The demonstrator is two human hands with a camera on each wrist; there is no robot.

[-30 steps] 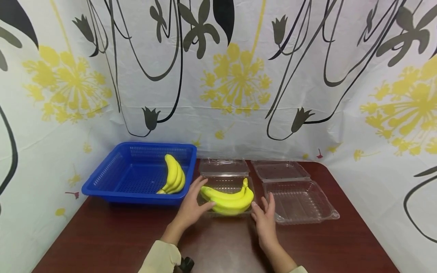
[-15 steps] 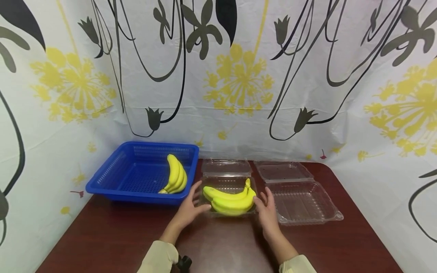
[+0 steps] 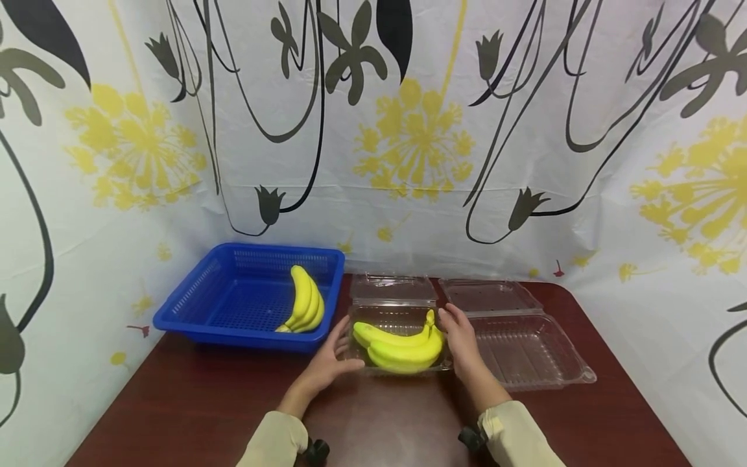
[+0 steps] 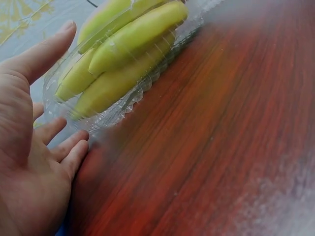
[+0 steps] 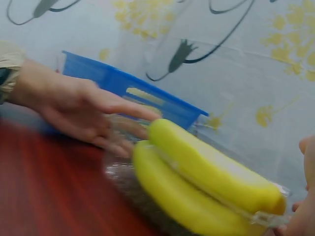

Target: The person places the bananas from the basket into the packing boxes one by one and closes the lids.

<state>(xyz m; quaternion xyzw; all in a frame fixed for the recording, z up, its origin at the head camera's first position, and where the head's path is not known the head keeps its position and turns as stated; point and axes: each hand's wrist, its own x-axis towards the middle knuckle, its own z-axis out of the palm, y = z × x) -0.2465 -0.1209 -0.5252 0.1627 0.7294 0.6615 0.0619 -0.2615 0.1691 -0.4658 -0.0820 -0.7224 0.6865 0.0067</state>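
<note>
A bunch of yellow bananas [image 3: 405,353] lies in a clear plastic clamshell box [image 3: 382,314], its lid [image 3: 392,289] folded back behind it. My left hand [image 3: 325,367] is at the box's left side, fingers extended and thumb near the front left corner. In the left wrist view, the fingertips [image 4: 78,140] are right by the end wall of the box, and the bananas [image 4: 123,54] show through the plastic. My right hand [image 3: 465,347] is along the right side, fingers reaching toward the back right corner. Only its edge shows in the right wrist view.
A blue plastic basket [image 3: 233,336] at the left holds another banana bunch [image 3: 306,303]. Right of the box lies a second clear clamshell [image 3: 525,353], lid opened back. The dark red table [image 3: 222,402] ends against a patterned cloth wall [image 3: 420,240].
My right hand has moved back along the box's right side. My left thumb has come away from the bananas to the box's front left. The bananas stay in the box.
</note>
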